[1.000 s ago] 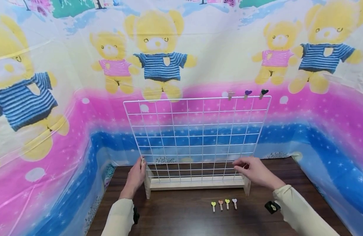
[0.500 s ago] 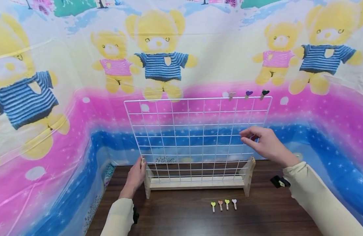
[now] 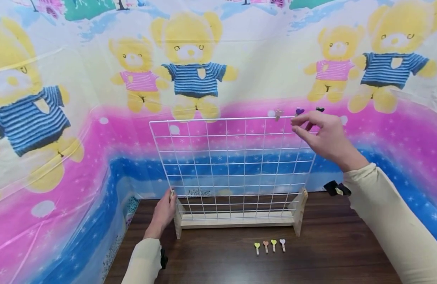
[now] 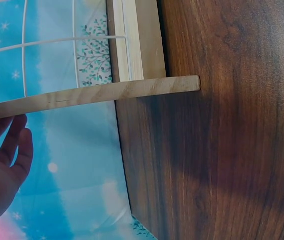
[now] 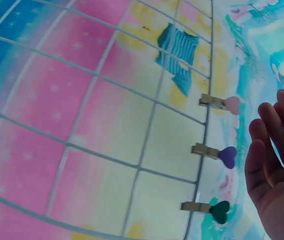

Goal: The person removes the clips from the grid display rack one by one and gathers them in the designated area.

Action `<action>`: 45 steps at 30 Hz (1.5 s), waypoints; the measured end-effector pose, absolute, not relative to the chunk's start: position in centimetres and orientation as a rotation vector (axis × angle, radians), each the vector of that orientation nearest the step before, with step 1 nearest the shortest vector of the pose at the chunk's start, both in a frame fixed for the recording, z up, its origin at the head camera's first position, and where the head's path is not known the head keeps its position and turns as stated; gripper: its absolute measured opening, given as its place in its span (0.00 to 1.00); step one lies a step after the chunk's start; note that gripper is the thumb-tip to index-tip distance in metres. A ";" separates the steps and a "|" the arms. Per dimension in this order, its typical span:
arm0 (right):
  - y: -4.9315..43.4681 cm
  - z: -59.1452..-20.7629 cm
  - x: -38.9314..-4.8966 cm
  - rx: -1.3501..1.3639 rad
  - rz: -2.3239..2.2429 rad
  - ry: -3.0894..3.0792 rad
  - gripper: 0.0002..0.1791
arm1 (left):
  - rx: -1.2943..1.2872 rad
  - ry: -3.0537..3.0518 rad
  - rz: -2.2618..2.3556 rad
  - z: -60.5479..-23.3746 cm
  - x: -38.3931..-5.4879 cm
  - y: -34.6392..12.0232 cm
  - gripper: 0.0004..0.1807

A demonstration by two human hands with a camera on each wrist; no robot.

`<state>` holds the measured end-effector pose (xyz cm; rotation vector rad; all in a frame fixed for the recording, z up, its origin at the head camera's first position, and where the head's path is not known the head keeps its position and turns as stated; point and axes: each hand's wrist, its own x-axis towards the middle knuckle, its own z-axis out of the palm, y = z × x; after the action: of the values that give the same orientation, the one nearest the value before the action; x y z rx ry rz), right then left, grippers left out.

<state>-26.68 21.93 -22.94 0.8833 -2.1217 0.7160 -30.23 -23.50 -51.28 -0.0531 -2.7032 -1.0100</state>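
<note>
A white wire grid panel (image 3: 234, 162) stands in a pale wooden stand (image 3: 236, 223). My left hand (image 3: 163, 211) holds the stand's left upright (image 4: 97, 95) near its top, with fingertips against the wood in the left wrist view. My right hand (image 3: 326, 136) is raised by the panel's top right corner, fingers loosely bent and nothing visible between them. Three heart clothespins sit clipped on the top wire: a pink clothespin (image 5: 220, 103), a purple clothespin (image 5: 215, 154) and a dark green clothespin (image 5: 209, 209). In the head view, the right hand partly covers the purple and green ones.
Several heart clothespins lie in a row on the dark wooden table (image 3: 218, 260): a yellow-green clothespin (image 3: 257, 248), an orange clothespin (image 3: 266, 246), another yellow one (image 3: 273, 245) and a pale lilac one (image 3: 282, 244). A bear-print cloth (image 3: 264, 71) hangs behind and at the sides.
My right hand has risen from beside the stand's right upright to the panel's top right corner. The left hand has stayed on the left upright.
</note>
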 end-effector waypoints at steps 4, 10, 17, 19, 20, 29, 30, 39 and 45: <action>21.4 -21.3 -27.0 0.869 0.664 -2.096 0.13 | -0.050 -2.714 -1.002 -51.3 -30.3 -23.5 0.24; 20.7 -19.7 -28.2 0.839 0.583 -2.188 0.14 | -0.098 -2.673 -1.018 -51.2 -30.0 -23.4 0.25; 20.4 -19.4 -29.8 0.828 0.473 -2.295 0.16 | -0.102 -2.650 -1.008 -51.2 -30.0 -23.3 0.24; 20.3 -19.5 -30.1 0.812 0.455 -2.335 0.17 | -0.088 -2.665 -1.009 -51.1 -30.1 -23.3 0.23; 20.2 -19.6 -30.2 0.803 0.446 -2.358 0.17 | -0.077 -2.675 -1.007 -51.1 -30.1 -23.3 0.23; 19.5 -19.8 -30.6 0.815 0.520 -2.429 0.09 | -0.039 -2.729 -1.014 -51.1 -30.3 -23.4 0.22; 19.4 -19.9 -30.7 0.818 0.530 -2.426 0.08 | -0.042 -2.725 -1.011 -51.1 -30.3 -23.4 0.22; 19.0 -20.0 -30.7 0.696 0.645 -2.454 0.09 | -0.056 -2.715 -1.000 -51.2 -30.3 -23.5 0.23; 18.7 -20.1 -30.5 0.612 0.711 -2.421 0.12 | -0.048 -2.721 -1.014 -51.3 -30.3 -23.5 0.22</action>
<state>-30.52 18.68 -20.10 0.6115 -2.4213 0.7106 -30.29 -23.45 -51.26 -0.0482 -2.7213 -1.0135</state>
